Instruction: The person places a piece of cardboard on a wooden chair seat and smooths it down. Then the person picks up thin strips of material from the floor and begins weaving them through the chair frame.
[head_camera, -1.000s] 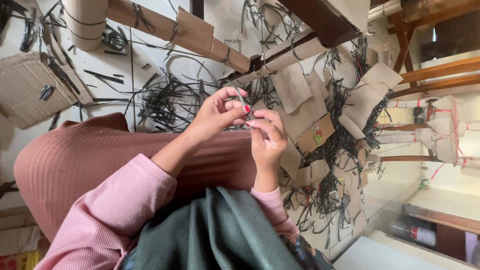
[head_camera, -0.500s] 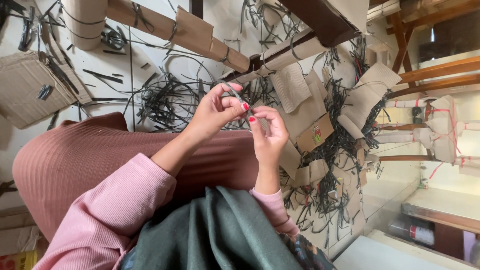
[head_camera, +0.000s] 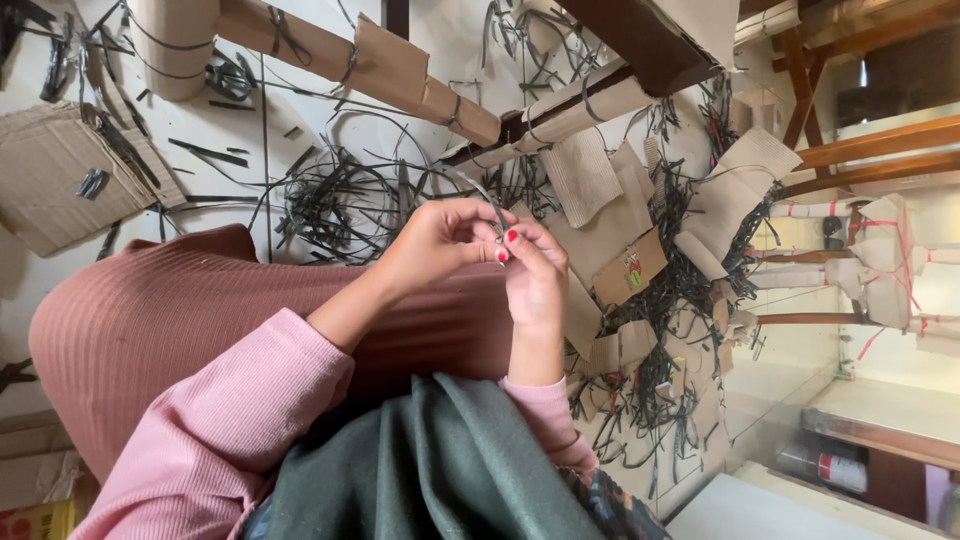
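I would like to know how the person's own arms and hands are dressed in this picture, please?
Both arms wear long pink ribbed knit sleeves, one pushed back from the wrist and the other reaching its wrist with a snug cuff. The left hand and the right hand are bare, without gloves. Fingernails are painted red. No rings or watch are visible.

We see our two hands meeting close above our knee (head_camera: 200, 320), with open air around them. The floor (head_camera: 240, 130) beyond is crowded with tangled black strips (head_camera: 340, 200), cardboard scraps (head_camera: 610, 220) and wrapped wooden pieces (head_camera: 360, 60), leaving only small bare patches between them.
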